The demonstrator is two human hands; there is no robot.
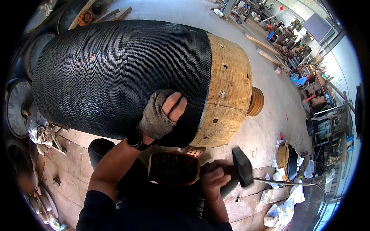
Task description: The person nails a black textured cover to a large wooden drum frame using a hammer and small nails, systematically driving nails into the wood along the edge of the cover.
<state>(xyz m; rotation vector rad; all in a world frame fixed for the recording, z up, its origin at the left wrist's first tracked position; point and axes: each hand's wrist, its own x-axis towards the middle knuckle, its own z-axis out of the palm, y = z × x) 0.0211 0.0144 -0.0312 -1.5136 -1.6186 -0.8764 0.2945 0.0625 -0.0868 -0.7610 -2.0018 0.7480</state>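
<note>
A large roller lies across in front of me, its long body covered in black, finely ribbed material [115, 69]. At its right end is a bare wooden section [227, 92] with several dark holes. My left hand [160, 115], in a grey glove with bare fingertips, is closed against the black surface near the wood; what its fingers pinch, if anything, is hidden. My right hand [215, 179] is wrapped round a hammer [242, 167] below the wooden end, its dark head up and to the right. Between my hands, a tan-rimmed box [195, 179] holds many thin dark pieces, perhaps nails.
A rusty ribbed shaft end [256, 102] sticks out of the wood. Large round drums [19, 107] line the left side. A bent metal rod [285, 181], plastic sheets [289, 202] and a brown container [284, 158] are at right. Machinery and clutter stand along the right wall.
</note>
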